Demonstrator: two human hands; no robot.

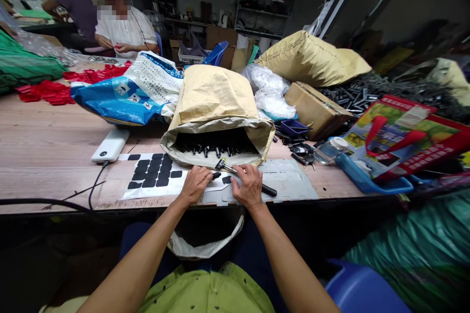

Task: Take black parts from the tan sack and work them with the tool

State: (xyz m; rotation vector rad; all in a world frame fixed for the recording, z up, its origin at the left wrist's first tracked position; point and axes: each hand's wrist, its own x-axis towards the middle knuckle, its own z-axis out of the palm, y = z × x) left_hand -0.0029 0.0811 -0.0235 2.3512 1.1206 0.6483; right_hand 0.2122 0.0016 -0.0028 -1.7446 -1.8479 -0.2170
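Note:
My left hand [196, 183] is closed at the table's front edge, pinching a small black piece [216, 175] between thumb and fingers. Across from it, my right hand [249, 185] curls over a small hammer [229, 169]. The hammer's metal head points to the far left, and its black grip sticks out to the right of my palm. Beneath my hands lie a white sheet with black rounded squares [151, 172] and a grey board [290, 181]. Just beyond, a tan sack [216, 95] lies with its mouth facing me, and several black pieces show inside.
A second sack [205, 252] hangs open at my lap. Left are a white power bank [110, 145] with a cable, a blue-white bag [128, 90] and red pieces [46, 93]. Right are a blue tray [367, 181], a jar [330, 150] and a wooden block [314, 107]. Two people sit across.

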